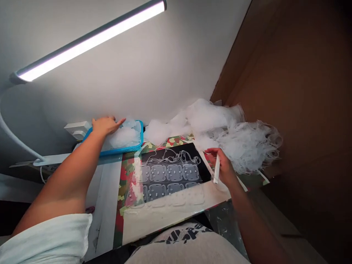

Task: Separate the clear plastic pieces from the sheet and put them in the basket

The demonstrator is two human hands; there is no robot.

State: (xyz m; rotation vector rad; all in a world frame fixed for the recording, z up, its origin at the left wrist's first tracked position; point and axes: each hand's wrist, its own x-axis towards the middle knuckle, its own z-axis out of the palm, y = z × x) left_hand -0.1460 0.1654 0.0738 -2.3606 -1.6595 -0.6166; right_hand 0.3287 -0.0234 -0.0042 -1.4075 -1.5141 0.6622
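My left hand is over the far left part of a blue plastic basket, its thumb stretched out to the right and its other fingers partly hidden. Inside the basket lie soft, translucent white pieces. My right hand is closed around a slim white stick-like tool, whose exact kind I cannot make out. Between my hands, a clear plastic sheet of moulded rounded-square parts rests on a black and cream board. Thin clear strands lie along the sheet's far edge.
A heap of tangled clear strips and cloudy white material stands at the back right, beside a brown cardboard wall. A bright tube lamp hangs above on a white bendable arm. A white box sits behind the basket.
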